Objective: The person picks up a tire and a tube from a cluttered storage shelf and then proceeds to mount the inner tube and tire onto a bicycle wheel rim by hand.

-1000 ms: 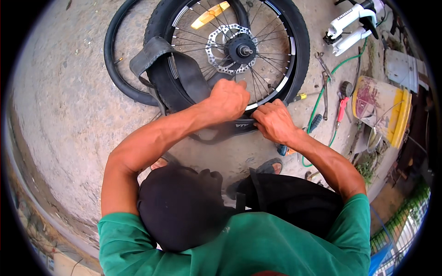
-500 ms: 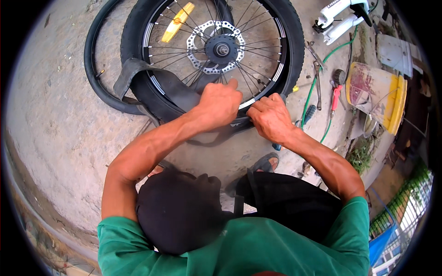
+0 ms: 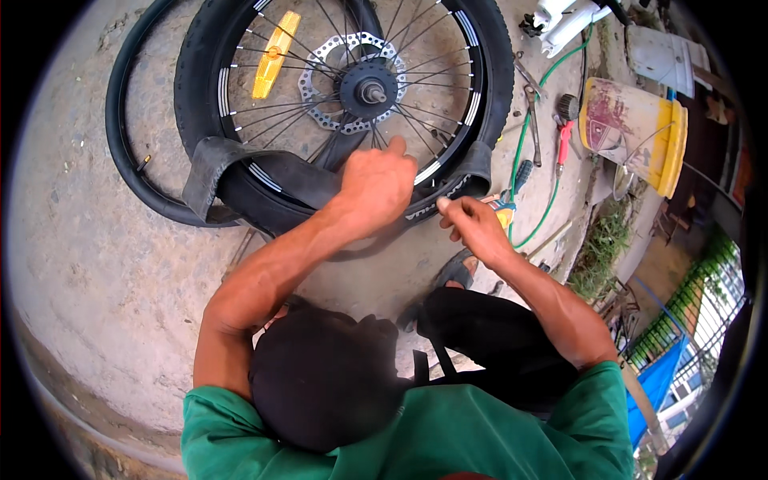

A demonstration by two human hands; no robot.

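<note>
Yellow plastic bucket [image 3: 640,132] lying on its side, right of the bicycle wheel [image 3: 344,104], bearing a worn red and white label [image 3: 612,120] on its wall, no screens or signs

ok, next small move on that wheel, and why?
Probably bring the right hand back onto the tyre beside the left hand. The left presses at the rim where the tyre's lower edge looks unseated, inner tube bulging out; the right is off it.

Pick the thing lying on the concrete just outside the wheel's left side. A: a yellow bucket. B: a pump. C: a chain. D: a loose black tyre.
D: a loose black tyre curves round the left of the bicycle wheel on the concrete ground.
</note>
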